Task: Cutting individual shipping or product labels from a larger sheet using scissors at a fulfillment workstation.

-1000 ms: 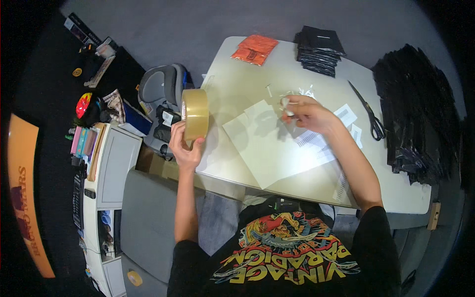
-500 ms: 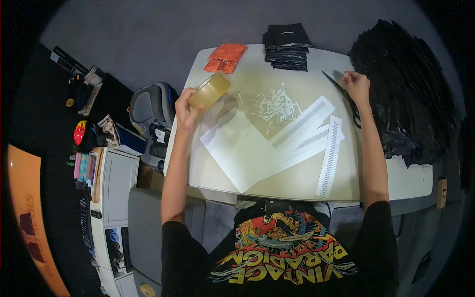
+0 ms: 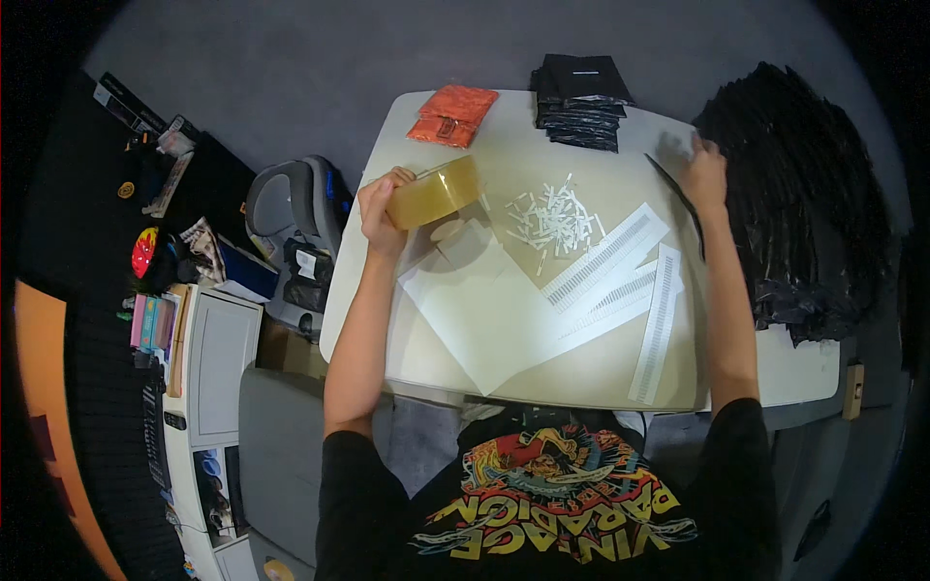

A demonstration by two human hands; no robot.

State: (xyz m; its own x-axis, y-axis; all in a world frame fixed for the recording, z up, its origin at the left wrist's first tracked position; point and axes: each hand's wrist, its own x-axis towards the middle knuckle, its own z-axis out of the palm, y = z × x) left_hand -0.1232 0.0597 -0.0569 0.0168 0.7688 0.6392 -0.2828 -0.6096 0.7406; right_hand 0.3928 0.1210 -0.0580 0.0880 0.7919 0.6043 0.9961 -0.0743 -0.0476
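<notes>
My left hand is closed round a wide roll of clear yellowish tape, held up over the far left of the table. Below the roll lies a blank white sheet. My right hand is at the far right table edge, beside a pair of scissors and the heap of black plastic bags. Its fingers are curled, and whatever they may pinch is hidden or too small to see. Small white paper slips lie piled mid-table. Right of them are printed label strips.
Orange packets and a stack of folded black plastic packages lie along the far table edge. To the left stand a grey child seat and a white cabinet. A grey chair is at lower left.
The view has shifted slightly. My left hand has turned the tape roll and brought it a little right. My right hand has moved slightly outward, closer to the black bag heap.
</notes>
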